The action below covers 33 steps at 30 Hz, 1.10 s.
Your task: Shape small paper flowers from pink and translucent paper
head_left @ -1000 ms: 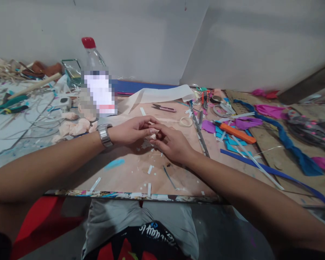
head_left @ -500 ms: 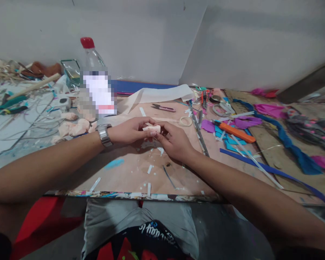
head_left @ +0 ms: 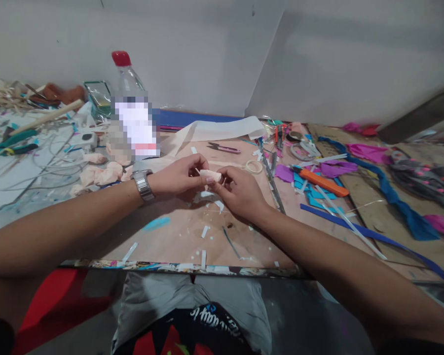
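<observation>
1. Cream-coloured small piece (head_left: 212,175), roll-like, sits between the two hands over mid-bench (head_left: 177,236).
2. Left hand (head_left: 187,175): grip narrow, thumb and fingers at the piece's left end. Right hand (head_left: 244,191): grip narrow too, pinching its right end.
3. Beyond the hands: pink-handled snips (head_left: 225,148); pale ring of tape (head_left: 255,171) near the right hand; white sheet (head_left: 225,129) farther back.
4. Left side crowded: peach bundles (head_left: 105,174) near the watch (head_left: 143,184); red-capped bottle (head_left: 121,59) and lit, blurred-out screen (head_left: 137,123) behind.
5. Right side cluttered: orange cutter (head_left: 323,181), flat blue strip (head_left: 370,235), coloured scraps.
6. Edges: front edge (head_left: 163,266) crosses below the hands, above the lap; wall (head_left: 207,59) closes the back.
7. Most room: between the forearms, hands to front edge. Only low stuff there: pale slips (head_left: 203,259), blue smear (head_left: 156,224), dark thin strand (head_left: 231,241).
</observation>
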### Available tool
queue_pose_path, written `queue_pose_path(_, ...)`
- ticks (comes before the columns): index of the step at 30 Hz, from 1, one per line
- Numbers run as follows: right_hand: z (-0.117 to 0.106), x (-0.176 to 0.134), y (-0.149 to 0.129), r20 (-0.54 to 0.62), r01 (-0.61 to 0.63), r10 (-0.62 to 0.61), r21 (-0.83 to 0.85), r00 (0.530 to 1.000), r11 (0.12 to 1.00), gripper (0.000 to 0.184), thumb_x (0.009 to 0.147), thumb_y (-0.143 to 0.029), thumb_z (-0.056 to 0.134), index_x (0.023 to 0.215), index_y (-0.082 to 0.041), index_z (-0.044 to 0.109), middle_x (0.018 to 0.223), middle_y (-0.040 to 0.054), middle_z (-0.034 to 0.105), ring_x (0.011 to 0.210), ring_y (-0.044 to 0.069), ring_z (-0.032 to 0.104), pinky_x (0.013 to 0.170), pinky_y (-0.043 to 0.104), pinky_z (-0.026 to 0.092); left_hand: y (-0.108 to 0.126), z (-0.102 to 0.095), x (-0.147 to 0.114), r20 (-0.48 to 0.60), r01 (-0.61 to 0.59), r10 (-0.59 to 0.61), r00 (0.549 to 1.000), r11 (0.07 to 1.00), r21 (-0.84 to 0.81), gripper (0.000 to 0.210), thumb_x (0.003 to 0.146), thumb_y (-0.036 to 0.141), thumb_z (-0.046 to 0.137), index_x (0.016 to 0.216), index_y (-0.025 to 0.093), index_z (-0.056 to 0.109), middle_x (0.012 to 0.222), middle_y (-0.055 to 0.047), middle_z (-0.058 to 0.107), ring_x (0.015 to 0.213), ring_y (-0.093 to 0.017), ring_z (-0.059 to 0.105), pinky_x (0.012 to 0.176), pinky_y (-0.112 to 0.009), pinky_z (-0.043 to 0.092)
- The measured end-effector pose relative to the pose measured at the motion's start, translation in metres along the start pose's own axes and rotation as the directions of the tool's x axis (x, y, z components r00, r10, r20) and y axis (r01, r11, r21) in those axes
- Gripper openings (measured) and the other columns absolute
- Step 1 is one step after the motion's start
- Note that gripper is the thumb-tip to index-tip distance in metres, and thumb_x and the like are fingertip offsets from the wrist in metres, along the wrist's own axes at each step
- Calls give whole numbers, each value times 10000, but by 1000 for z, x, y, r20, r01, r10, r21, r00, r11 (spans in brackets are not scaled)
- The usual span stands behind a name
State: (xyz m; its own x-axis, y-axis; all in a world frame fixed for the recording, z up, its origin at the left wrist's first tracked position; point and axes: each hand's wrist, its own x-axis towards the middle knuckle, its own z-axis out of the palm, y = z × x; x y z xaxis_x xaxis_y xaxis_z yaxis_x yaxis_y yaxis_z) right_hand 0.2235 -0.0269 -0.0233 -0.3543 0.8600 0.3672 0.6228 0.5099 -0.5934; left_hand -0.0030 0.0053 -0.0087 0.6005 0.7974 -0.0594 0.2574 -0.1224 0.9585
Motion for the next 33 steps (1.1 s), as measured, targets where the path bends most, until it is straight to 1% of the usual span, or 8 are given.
queue_pose_path(4,0,0,1,-16,-6,6,17,1000,1000,352,999,-538,645,932,-196,695,813,35,710,727,186,605,676,308,381,1,-1,0,112,-39,39,993,999,-5,476,926,553,746,1126,202,495,838,-2,610,632,-93,549,553,-215,423)
queue_pose_path(8,-1,-1,0,5,7,-8,44,1000,999,299,1006,-495,643,1011,-201,696,832,34,732,728,193,615,686,311,389,5,1,-1,218,-36,49,975,998,-60,518,949,585,704,1222,197,496,802,20,598,582,-84,515,511,-199,394)
queue_pose_path(12,-1,-1,-4,50,45,-49,75,998,996,262,1020,-460,626,1033,-203,673,827,26,739,701,179,607,690,304,386,6,2,-1,159,-57,69,985,995,-81,407,976,549,667,1103,170,591,844,-12,639,680,-100,595,576,-200,458)
queue_pose_path(16,-1,-1,-8,69,35,-38,30,997,999,134,930,-307,705,1002,-201,662,801,5,727,709,174,619,728,303,380,7,3,-1,138,7,2,990,998,-67,364,989,518,661,949,163,591,786,-5,630,563,-78,564,489,-191,433)
queue_pose_path(19,0,-1,-9,52,17,-18,15,998,1000,109,876,-235,704,968,-200,655,771,-9,709,702,170,619,748,306,381,7,4,-3,149,34,-18,989,994,-108,351,984,506,679,949,171,580,735,9,622,499,-72,541,444,-188,417)
queue_pose_path(24,1,-2,-8,48,3,-4,28,999,1000,120,851,-207,679,968,-206,652,782,-4,711,696,171,609,715,304,379,8,7,-5,144,51,-35,989,992,-113,334,980,494,694,967,178,584,665,23,614,477,-81,549,434,-183,416)
queue_pose_path(29,1,-3,-7,4,51,-51,47,999,998,151,868,-202,668,1017,-212,690,878,25,762,777,202,664,777,333,447,5,5,-3,112,37,-30,993,997,-66,372,955,512,716,906,173,572,689,8,635,492,-78,554,450,-182,432)
queue_pose_path(33,1,-4,-6,-39,107,-104,108,994,988,240,925,-227,643,1152,-218,718,1074,66,798,916,236,704,855,370,508,4,3,-3,102,-8,4,995,999,32,421,967,568,668,919,154,606,703,7,609,515,-92,566,469,-197,445)
